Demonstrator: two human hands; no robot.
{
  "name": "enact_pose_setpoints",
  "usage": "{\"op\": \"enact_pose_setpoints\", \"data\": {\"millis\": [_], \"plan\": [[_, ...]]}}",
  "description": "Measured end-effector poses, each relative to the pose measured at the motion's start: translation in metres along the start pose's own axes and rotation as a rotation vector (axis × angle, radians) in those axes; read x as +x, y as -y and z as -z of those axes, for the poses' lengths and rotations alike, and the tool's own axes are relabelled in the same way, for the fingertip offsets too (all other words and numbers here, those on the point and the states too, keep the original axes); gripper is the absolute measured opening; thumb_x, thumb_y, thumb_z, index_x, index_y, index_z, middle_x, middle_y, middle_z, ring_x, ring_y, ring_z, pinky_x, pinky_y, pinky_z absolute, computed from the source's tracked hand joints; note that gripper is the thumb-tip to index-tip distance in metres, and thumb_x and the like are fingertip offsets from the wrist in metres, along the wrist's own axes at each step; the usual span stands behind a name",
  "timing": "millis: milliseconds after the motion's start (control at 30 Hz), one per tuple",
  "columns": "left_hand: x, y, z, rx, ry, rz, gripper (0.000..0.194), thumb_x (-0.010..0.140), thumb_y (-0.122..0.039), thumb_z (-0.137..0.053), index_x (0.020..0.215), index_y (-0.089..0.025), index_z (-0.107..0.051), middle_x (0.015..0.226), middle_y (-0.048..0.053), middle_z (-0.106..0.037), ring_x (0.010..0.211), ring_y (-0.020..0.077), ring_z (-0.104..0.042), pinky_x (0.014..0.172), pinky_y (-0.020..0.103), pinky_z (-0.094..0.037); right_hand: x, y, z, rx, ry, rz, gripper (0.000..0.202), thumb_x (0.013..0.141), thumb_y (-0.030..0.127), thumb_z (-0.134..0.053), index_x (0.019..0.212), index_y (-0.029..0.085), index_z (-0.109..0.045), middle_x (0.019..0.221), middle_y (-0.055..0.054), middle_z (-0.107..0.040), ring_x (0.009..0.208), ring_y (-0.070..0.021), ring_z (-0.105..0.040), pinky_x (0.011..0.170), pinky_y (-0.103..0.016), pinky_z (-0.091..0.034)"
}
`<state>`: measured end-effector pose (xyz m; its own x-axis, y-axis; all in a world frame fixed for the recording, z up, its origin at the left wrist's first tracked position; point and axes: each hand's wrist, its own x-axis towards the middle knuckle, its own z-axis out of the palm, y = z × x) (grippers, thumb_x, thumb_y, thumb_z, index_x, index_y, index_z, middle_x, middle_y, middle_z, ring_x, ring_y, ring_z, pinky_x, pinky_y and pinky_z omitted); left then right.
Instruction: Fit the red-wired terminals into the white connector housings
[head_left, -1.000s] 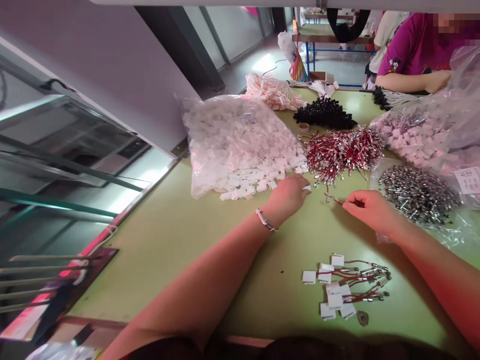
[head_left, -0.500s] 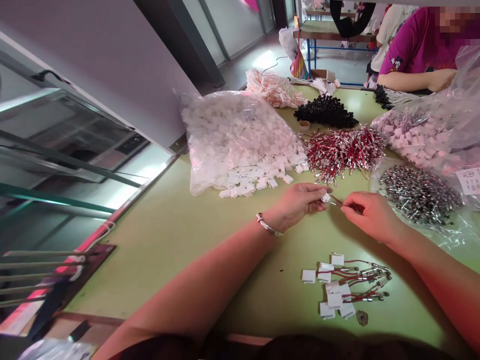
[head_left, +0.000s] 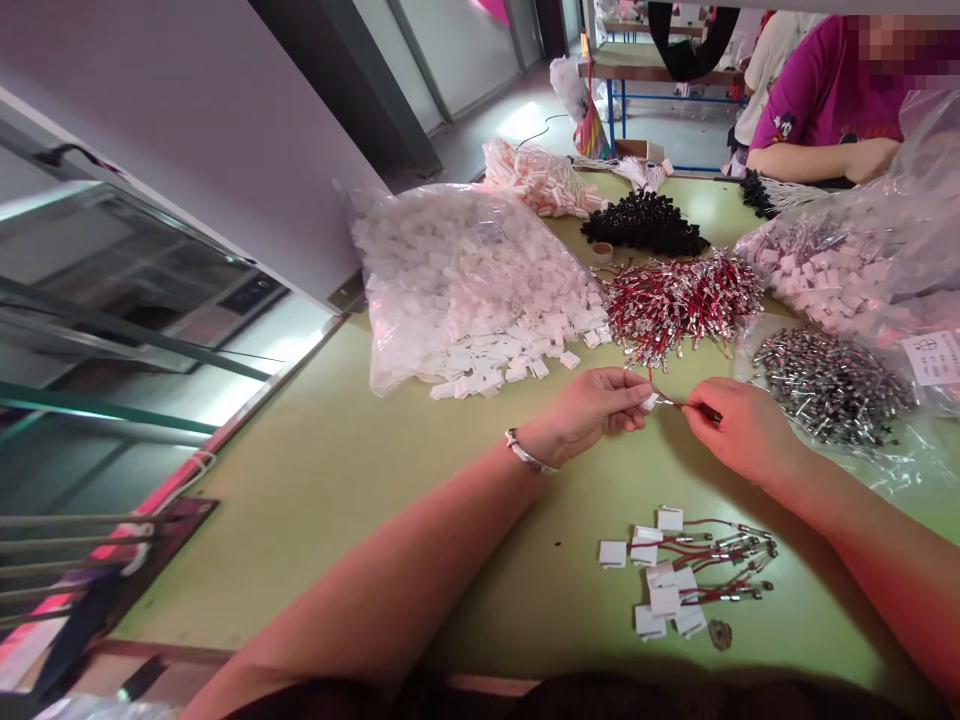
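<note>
Between the fingertips of my left hand (head_left: 604, 402) is a small white connector (head_left: 649, 402). My right hand (head_left: 731, 420) pinches a thin red wire (head_left: 671, 402) whose metal end is at the connector. Both hands are above the green table, just in front of a pile of red wires with metal ends (head_left: 682, 300). Nearer to me lie several white housings (head_left: 664, 601) with red wires attached, their metal tips pointing right.
A clear bag of white housings (head_left: 472, 280) spills open at the centre left. Black parts (head_left: 645, 222) lie behind the red wires. Metal terminals (head_left: 832, 385) and another bag of white parts (head_left: 832, 270) are on the right. A person in a purple shirt (head_left: 810, 95) sits across the table.
The whole view has shifted slightly. Both hands keep their holds, and the wire's metal end and the connector remain close together.
</note>
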<state>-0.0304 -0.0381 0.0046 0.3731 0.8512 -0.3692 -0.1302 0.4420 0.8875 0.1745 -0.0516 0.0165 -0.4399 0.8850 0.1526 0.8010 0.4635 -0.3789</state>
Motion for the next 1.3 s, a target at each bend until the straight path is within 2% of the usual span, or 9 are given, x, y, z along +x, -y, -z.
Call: {"op": "enact_pose_setpoints", "data": {"millis": [100, 467, 600, 700, 767, 833, 933, 1133, 1300], "plan": [[0.000, 0.003, -0.001, 0.092, 0.035, -0.027, 0.022, 0.075, -0.031, -0.073, 0.080, -0.013, -0.063, 0.063, -0.002, -0.062, 0.049, 0.0046, -0.054, 0.045, 0.016, -0.038, -0.003, 0.002, -0.005, -0.108, 0.003, 0.051, 0.022, 0.088, 0.022, -0.040, 0.074, 0.019, -0.057, 0.071, -0.005, -0.059, 0.062, -0.0151, -0.049, 0.058, -0.030, -0.030], [-0.004, 0.011, -0.007, 0.382, 0.215, 0.011, 0.017, 0.078, -0.029, -0.062, 0.088, -0.015, -0.059, 0.060, -0.003, -0.058, 0.048, 0.0084, -0.054, 0.048, 0.022, -0.044, -0.002, 0.006, -0.006, 0.048, 0.150, 0.145, 0.018, 0.088, 0.017, -0.043, 0.080, 0.017, -0.059, 0.077, -0.006, -0.062, 0.069, -0.0151, -0.053, 0.063, -0.028, -0.035], [-0.005, 0.009, -0.015, 0.600, 0.178, -0.152, 0.018, 0.071, -0.024, -0.066, 0.085, -0.017, -0.057, 0.078, 0.000, -0.064, 0.066, 0.0107, -0.059, 0.062, 0.024, -0.047, 0.001, 0.008, 0.006, 0.098, 0.270, 0.144, 0.016, 0.085, 0.018, -0.050, 0.074, 0.018, -0.062, 0.073, -0.004, -0.063, 0.064, -0.0136, -0.051, 0.060, -0.027, -0.034], [-0.004, 0.008, -0.018, 0.704, 0.160, -0.176, 0.015, 0.073, -0.028, -0.065, 0.077, -0.017, -0.055, 0.068, -0.002, -0.060, 0.061, 0.0105, -0.057, 0.058, 0.023, -0.044, 0.008, -0.001, 0.024, 0.256, 0.335, 0.106, 0.014, 0.085, 0.024, -0.053, 0.079, 0.022, -0.066, 0.074, -0.001, -0.064, 0.065, -0.0123, -0.054, 0.061, -0.026, -0.037], [-0.003, 0.008, -0.017, 0.779, 0.124, -0.169, 0.019, 0.077, -0.033, -0.061, 0.071, -0.018, -0.053, 0.059, -0.004, -0.054, 0.054, 0.0103, -0.052, 0.053, 0.023, -0.040, 0.012, -0.018, 0.038, 0.195, 0.306, -0.014, 0.019, 0.086, 0.030, -0.051, 0.079, 0.022, -0.067, 0.073, -0.001, -0.064, 0.063, -0.0130, -0.054, 0.057, -0.026, -0.036], [-0.003, 0.008, -0.015, 0.981, 0.031, -0.275, 0.020, 0.077, -0.033, -0.064, 0.068, -0.018, -0.054, 0.063, -0.001, -0.056, 0.061, 0.0132, -0.053, 0.056, 0.025, -0.040, 0.016, -0.038, 0.046, -0.116, 0.211, -0.201, 0.025, 0.086, 0.033, -0.051, 0.069, 0.021, -0.064, 0.067, -0.003, -0.062, 0.058, -0.0143, -0.051, 0.053, -0.028, -0.032], [-0.006, 0.006, -0.012, 1.329, -0.050, -0.369, 0.017, 0.072, -0.029, -0.071, 0.066, -0.018, -0.060, 0.075, 0.004, -0.061, 0.077, 0.0196, -0.055, 0.065, 0.029, -0.041, 0.018, -0.065, 0.046, -0.459, 0.230, -0.386, 0.019, 0.080, 0.033, -0.059, 0.068, 0.020, -0.063, 0.069, -0.006, -0.063, 0.057, -0.0161, -0.051, 0.050, -0.029, -0.027], [-0.008, 0.006, -0.020, 1.518, -0.046, -0.396, 0.026, 0.075, -0.040, -0.072, 0.087, -0.017, -0.066, 0.089, 0.009, -0.062, 0.090, 0.0261, -0.055, 0.077, 0.037, -0.044, 0.019, -0.072, 0.034, -0.536, 0.234, -0.275, 0.017, 0.084, 0.024, -0.053, 0.073, 0.018, -0.065, 0.087, -0.010, -0.066, 0.063, -0.0178, -0.056, 0.051, -0.030, -0.025], [0.003, 0.018, -0.036, 1.604, -0.062, -0.442, 0.017, 0.088, -0.028, -0.055, 0.081, -0.014, -0.063, 0.086, 0.011, -0.062, 0.087, 0.0255, -0.056, 0.080, 0.038, -0.044, 0.019, -0.051, 0.039, -0.307, 0.124, -0.256, 0.013, 0.083, 0.021, -0.050, 0.075, 0.019, -0.061, 0.068, -0.004, -0.063, 0.058, -0.0164, -0.051, 0.054, -0.029, -0.029]]}}
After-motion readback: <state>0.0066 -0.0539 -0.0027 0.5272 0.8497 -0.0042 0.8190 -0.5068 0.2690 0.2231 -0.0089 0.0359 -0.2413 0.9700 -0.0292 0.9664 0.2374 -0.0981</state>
